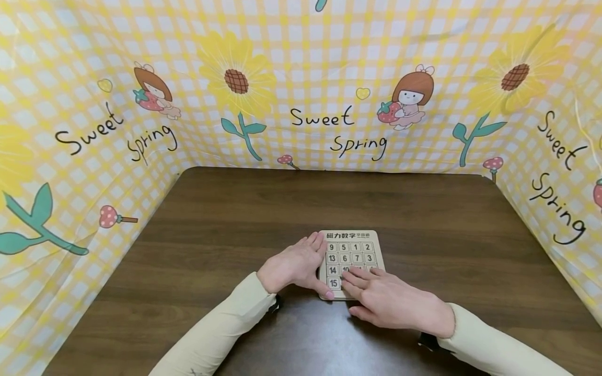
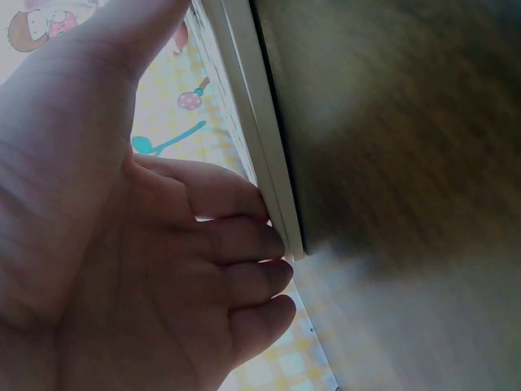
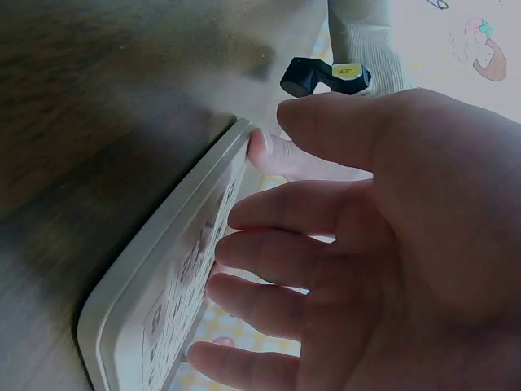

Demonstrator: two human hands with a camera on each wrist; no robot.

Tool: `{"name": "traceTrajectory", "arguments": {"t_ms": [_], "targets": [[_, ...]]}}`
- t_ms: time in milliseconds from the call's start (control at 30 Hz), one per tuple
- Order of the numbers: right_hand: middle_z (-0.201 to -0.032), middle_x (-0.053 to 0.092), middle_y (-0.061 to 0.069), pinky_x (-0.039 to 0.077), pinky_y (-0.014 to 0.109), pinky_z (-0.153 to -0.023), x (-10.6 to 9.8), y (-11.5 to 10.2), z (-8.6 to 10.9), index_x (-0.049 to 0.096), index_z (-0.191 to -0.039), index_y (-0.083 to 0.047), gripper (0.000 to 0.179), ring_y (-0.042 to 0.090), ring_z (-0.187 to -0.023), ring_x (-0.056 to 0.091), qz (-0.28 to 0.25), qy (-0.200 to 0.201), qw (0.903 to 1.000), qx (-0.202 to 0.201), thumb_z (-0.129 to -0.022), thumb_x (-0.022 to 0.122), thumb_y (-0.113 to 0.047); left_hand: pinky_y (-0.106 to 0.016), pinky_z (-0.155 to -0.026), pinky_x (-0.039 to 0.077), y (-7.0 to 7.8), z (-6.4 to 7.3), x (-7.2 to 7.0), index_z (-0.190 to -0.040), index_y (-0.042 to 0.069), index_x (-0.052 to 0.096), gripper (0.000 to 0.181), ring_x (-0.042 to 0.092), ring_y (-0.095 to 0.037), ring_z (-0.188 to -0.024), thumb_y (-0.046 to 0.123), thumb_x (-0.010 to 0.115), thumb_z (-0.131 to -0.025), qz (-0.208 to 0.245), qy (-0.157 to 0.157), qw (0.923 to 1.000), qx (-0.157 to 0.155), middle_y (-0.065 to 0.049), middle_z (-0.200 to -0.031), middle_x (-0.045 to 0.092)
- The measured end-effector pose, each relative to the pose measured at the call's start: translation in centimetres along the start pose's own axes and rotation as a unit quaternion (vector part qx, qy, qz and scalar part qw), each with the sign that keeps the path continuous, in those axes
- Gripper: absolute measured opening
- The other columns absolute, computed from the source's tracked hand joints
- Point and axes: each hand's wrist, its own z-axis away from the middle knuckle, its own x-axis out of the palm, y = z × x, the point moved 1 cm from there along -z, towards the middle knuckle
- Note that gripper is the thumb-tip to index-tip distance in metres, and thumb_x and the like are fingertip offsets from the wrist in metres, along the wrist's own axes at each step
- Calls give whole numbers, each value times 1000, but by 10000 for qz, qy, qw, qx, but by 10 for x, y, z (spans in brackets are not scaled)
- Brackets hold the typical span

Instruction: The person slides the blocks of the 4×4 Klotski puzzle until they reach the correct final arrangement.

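A number sliding puzzle point(image 1: 349, 251) lies flat on the table, a pale board with numbered square tiles and dark Chinese lettering along its top. Along its left edge rests my left hand point(image 1: 296, 263), the thumb at the lower left corner and the fingers beside the upper left. In the left wrist view, the fingertips point(image 2: 273, 243) touch the board's side. My right hand point(image 1: 392, 297) reaches over the lower right tiles with its fingers point(image 3: 273, 257) extended, covering part of the lower rows. The tile marked 15 point(image 1: 333, 283) shows at lower left.
The brown wooden table point(image 1: 226, 209) extends around the board on all sides. A yellow checked cloth point(image 1: 291, 68) with flowers and lettering hangs behind the table and along both sides. A dark strap device point(image 3: 313, 77) sits at my left wrist.
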Motion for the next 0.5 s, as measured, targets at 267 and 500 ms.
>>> {"name": "traceTrajectory", "arguments": {"t_ms": [267, 500], "targets": [[-147, 53, 8, 47, 50, -105, 5, -2, -10, 52, -141, -10, 56, 25, -139, 47, 16, 30, 9997, -247, -98, 54, -44, -40, -125, 20, 0, 1, 2, -155, -1, 19, 127, 15, -29, -153, 78, 67, -69, 34, 45, 10000, -4, -19, -164, 14], [-148, 51, 8, 46, 51, -106, 8, -1, -13, 50, -143, -10, 57, 25, -140, 45, 71, 15, 9996, -273, -98, 54, -45, -40, -125, 21, 0, 0, 1, -155, -2, 19, 127, 17, -30, -153, 78, 67, -69, -34, 65, 10000, 30, -21, -163, 14]]}}
